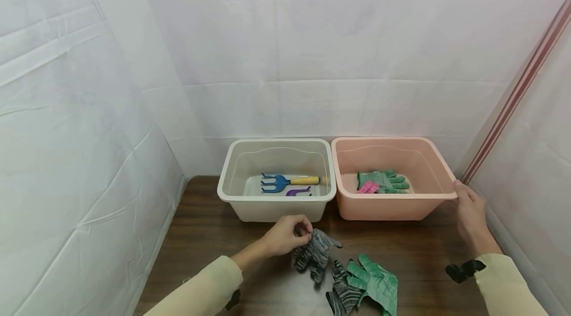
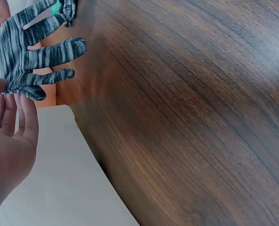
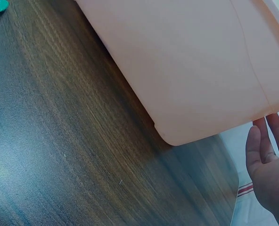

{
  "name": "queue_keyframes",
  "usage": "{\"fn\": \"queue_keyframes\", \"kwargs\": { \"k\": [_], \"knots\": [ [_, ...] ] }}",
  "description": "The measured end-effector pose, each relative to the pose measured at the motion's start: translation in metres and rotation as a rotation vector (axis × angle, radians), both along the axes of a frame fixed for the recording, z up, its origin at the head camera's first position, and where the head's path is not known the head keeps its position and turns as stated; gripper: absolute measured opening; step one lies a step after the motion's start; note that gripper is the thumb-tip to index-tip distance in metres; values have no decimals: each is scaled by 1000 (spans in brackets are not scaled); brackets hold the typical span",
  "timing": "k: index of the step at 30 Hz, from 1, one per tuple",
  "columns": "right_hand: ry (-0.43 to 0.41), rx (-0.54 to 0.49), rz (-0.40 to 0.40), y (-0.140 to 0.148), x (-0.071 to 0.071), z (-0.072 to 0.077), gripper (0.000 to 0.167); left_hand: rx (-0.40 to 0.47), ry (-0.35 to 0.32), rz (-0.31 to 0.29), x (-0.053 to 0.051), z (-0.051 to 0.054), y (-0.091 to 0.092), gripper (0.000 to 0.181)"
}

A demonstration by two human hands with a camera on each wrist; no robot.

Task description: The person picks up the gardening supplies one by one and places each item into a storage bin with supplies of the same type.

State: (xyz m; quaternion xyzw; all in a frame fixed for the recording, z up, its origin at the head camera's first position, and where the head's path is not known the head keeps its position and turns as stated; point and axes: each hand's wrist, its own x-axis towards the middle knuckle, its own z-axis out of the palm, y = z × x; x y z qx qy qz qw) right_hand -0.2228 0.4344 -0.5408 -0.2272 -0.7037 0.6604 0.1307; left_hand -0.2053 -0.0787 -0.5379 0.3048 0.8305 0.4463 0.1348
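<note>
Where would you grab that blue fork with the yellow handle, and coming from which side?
Probably by its yellow handle, reaching straight down from above. The blue fork lies inside the whitish tub, whose walls would hinder a sideways reach. The handle is long and slim and points to the person's right, so it should be easy to grasp, clear of the prongs on the left.

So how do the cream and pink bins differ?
The cream bin stands left of the pink bin. The cream bin holds a blue fork and a purple item, the pink bin a green glove and a pink item. The right hand touches the pink bin, not the cream bin. Both are open-topped.
</note>
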Motion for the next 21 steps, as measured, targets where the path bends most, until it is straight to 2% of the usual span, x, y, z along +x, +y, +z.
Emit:
{"fn": "queue_keyframes", "kwargs": {
  "k": [9, 15, 18, 21],
  "knots": [
    [-19, -17, -7, 0, 0, 0, 82, 40, -7, 4, 1, 6, 6, 12],
    [5, -52, 10, 1, 0, -1, 81, 43, 17, -19, 1, 9, 7, 29],
    [3, -33, 14, 1, 0, -1, 81, 23, 41, -25, 2, 10, 7, 31],
    [-11, 2, 13, 1, 0, -1, 81, 15, 33, -15, 3, 11, 7, 29]
  ]
}}
